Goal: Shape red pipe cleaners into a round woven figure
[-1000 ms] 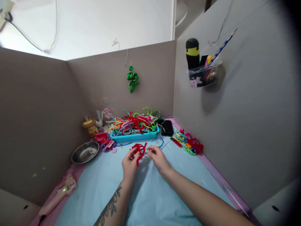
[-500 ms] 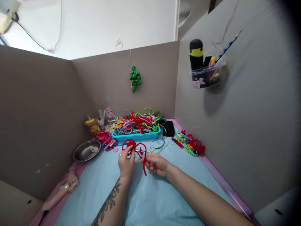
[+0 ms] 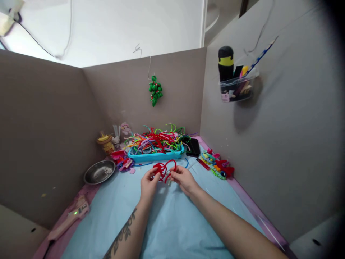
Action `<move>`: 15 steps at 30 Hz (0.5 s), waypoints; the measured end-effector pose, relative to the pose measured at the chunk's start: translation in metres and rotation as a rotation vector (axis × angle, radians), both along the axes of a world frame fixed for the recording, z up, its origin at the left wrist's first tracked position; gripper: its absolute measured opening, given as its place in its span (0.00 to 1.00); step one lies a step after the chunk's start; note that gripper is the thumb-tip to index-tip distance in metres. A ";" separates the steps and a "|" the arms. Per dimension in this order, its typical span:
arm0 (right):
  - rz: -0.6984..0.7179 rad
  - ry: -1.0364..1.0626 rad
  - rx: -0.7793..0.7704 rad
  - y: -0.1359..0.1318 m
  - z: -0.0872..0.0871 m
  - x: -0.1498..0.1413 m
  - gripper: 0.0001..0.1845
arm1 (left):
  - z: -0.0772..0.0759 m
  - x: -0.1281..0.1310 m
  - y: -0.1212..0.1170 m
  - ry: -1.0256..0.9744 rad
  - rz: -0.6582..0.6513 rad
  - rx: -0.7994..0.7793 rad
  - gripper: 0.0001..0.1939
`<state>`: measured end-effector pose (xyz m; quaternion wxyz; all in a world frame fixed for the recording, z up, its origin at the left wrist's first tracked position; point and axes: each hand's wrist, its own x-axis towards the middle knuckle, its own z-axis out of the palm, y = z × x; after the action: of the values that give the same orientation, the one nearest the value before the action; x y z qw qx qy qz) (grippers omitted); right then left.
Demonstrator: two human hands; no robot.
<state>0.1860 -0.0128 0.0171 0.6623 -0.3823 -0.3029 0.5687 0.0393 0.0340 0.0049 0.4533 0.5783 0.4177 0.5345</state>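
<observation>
Both of my hands hold a looped red pipe cleaner (image 3: 164,168) just above the light blue mat (image 3: 167,223). My left hand (image 3: 149,184) pinches its left loops with closed fingers. My right hand (image 3: 184,178) pinches the right loop, fingers closed too. A teal tray (image 3: 155,156) heaped with pipe cleaners of many colours stands right behind the hands.
A metal bowl (image 3: 99,171) sits at the left, a pink glue gun (image 3: 67,220) nearer on the pink edge. A black phone (image 3: 193,147) and finished colourful pieces (image 3: 217,166) lie at the right. Grey cardboard walls enclose the desk; a green ornament (image 3: 155,90) and a clear tool cup (image 3: 237,88) hang on them.
Half a second ago the red piece had a long tail hanging by my right hand; now the tail is bent up into a loop and both hands sit closer together, farther from me.
</observation>
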 end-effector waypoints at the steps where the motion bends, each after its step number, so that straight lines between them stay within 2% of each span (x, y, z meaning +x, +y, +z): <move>1: -0.049 0.015 0.014 0.001 0.000 0.001 0.17 | -0.003 0.003 -0.001 -0.032 -0.032 -0.032 0.16; 4: -0.175 0.022 0.055 0.004 -0.001 0.005 0.16 | -0.012 0.011 -0.003 -0.108 -0.091 -0.093 0.18; 7: -0.238 0.008 0.072 0.006 -0.004 0.008 0.16 | -0.014 0.014 -0.006 -0.186 -0.123 -0.136 0.19; 11: -0.224 -0.028 0.066 0.009 -0.009 0.006 0.16 | -0.009 0.013 -0.007 -0.274 -0.140 -0.179 0.20; 15: -0.167 -0.128 0.065 0.008 -0.010 0.001 0.16 | -0.005 0.014 -0.010 -0.272 -0.154 -0.156 0.20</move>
<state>0.1867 -0.0049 0.0067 0.6987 -0.4201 -0.3301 0.4757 0.0530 0.0239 -0.0002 0.5888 0.4938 0.3472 0.5376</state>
